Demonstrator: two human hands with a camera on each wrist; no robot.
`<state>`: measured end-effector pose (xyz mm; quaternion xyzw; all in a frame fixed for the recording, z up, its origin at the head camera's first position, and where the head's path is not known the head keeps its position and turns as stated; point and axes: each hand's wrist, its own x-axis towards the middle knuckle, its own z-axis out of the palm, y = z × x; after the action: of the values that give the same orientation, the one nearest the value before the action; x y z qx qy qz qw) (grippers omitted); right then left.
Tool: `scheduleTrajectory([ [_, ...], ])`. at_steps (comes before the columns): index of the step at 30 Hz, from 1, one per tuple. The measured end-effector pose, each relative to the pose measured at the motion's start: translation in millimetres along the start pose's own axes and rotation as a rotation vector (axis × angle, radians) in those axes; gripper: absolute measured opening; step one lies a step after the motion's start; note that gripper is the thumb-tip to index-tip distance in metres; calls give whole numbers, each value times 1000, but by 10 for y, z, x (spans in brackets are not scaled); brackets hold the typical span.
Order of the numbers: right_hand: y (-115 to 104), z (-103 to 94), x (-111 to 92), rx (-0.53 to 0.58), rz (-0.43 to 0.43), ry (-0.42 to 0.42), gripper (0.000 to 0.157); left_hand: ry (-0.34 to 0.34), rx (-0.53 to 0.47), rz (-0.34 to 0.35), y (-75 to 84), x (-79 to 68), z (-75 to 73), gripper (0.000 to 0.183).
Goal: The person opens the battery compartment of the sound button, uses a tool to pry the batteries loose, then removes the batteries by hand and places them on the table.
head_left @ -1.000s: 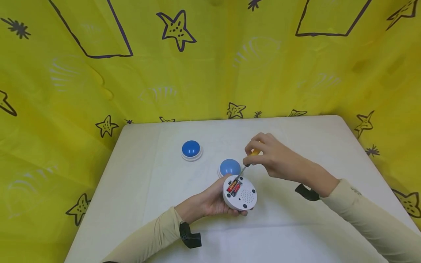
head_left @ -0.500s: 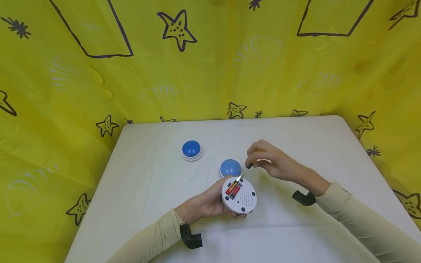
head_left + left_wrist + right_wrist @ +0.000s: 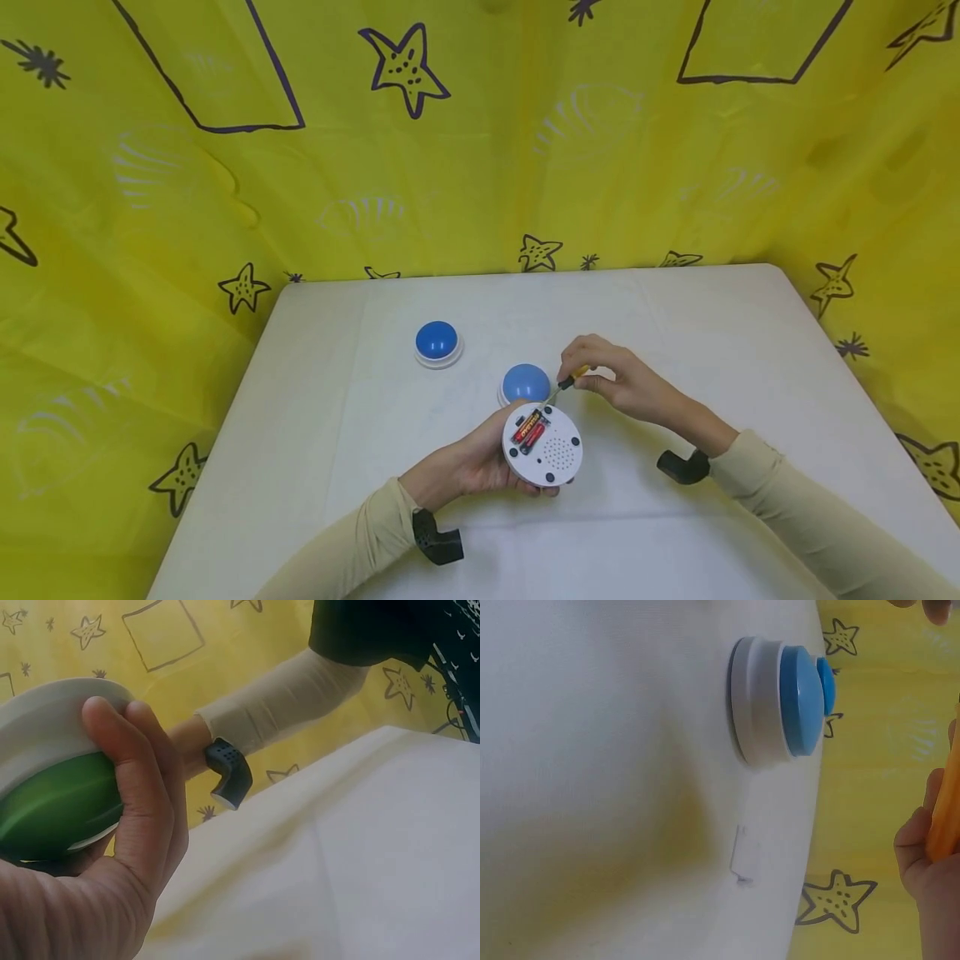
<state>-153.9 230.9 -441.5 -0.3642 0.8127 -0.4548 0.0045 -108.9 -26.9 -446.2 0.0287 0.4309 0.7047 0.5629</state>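
My left hand [image 3: 483,458] holds a round white push-button [image 3: 558,457] with its underside facing up. In the left wrist view its dome [image 3: 64,799] shows green, with fingers curled round the rim. Red-and-black batteries [image 3: 529,432] lie in the uncovered battery compartment. My right hand [image 3: 633,385] pinches a screwdriver [image 3: 567,382] with a yellow-orange handle and black collar. Its shaft slants down to the upper end of the compartment; whether the tip touches a battery is too small to tell. In the right wrist view, the orange handle [image 3: 946,802] lies between thumb and fingers.
A light-blue button [image 3: 526,383] stands on the white table [image 3: 375,467] just behind the held one. Farther back left is a darker blue button [image 3: 436,342]. A small white cover-like piece [image 3: 744,855] lies near the light-blue button. A yellow patterned curtain [image 3: 480,167] surrounds the table.
My right hand has come down and a little left, and the screwdriver lies at a flatter slant. The held button has shifted slightly left and turned a little.
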Motion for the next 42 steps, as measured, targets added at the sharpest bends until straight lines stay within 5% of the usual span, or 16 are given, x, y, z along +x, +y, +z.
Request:
scheduleTrajectory([
  [16, 38, 167, -181, -31, 120, 121, 31, 37, -1, 47, -78, 17, -99, 60],
  [26, 151, 100, -451, -142, 198, 210, 31, 48, -8, 71, -101, -4, -142, 64],
  [36, 326, 31, -635, -226, 205, 162, 36, 35, -41, 110, -90, -10, -177, 65],
  [42, 383, 42, -687, -264, 301, 95, 35, 68, -61, 145, -77, 0, -178, 67],
])
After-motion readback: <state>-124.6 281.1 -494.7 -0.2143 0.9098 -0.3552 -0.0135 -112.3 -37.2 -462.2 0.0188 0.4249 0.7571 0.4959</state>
